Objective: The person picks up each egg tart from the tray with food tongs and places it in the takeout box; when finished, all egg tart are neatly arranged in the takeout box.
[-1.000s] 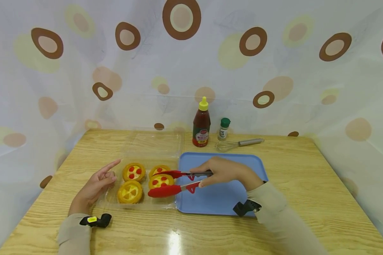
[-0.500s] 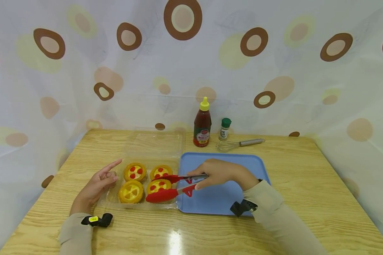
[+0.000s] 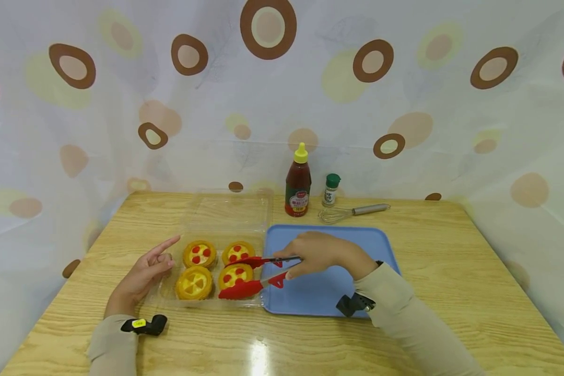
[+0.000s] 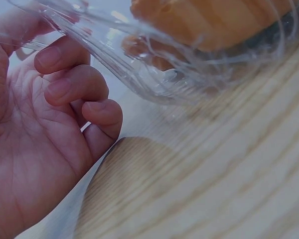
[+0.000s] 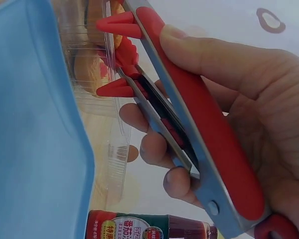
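My right hand [image 3: 312, 253] grips a pair of red-tipped tongs [image 5: 189, 99], thumb on one arm and fingers along the other. The tongs' red tips stand on either side of the front right tart [image 3: 235, 275], which sits in a clear plastic container [image 3: 225, 304]. Three other tarts share the container: a plain yellow-topped tart [image 3: 194, 283], a back left tart [image 3: 199, 254] and a back right tart [image 3: 237, 251] with red pieces. At the container's left edge, my left hand [image 3: 143, 274] holds the rim [image 4: 104, 59], index finger extended, the other fingers curled outside the wall.
A blue tray [image 3: 310, 292] lies right of the container, under my right hand. The container's clear lid [image 3: 227, 209] is folded back. Behind stand a ketchup bottle [image 3: 298, 188] and a green-capped seasoning jar [image 3: 330, 190]; a whisk [image 3: 352, 211] lies near them.
The front right tart, with the tongs around it, has come down and slightly toward me into the container's front right place. My left hand has stayed at the container's edge.
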Tool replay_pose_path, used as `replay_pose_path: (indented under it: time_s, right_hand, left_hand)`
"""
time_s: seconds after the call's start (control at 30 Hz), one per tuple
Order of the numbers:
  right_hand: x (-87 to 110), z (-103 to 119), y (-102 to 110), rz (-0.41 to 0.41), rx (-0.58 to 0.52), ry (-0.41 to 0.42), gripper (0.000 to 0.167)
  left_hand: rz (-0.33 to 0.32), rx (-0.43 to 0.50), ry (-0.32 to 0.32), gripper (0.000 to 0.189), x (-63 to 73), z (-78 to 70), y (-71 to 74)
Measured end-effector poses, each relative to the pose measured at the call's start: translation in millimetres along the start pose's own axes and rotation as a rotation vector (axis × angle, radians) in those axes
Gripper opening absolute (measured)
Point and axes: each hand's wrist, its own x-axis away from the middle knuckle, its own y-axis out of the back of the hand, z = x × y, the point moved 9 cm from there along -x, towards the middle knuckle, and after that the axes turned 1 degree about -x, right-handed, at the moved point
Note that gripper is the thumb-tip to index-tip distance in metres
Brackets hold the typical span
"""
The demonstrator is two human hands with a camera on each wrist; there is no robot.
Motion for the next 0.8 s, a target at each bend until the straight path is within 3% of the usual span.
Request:
replay_pose_path:
  time_s: [0.33,0.8]
  right_hand:
    - [2.5,2.4,6.4,0.021,0.003,-0.014,0.051]
    - [-1.1,-4.0,9.9,0.053,-0.076,0.008,0.053]
  left_hand:
    - [-0.015,-0.010,0.015,0.057,-3.2,2.2,0.0]
    - [-0.013,-0.027,0.014,0.057,0.4,0.1,2.0]
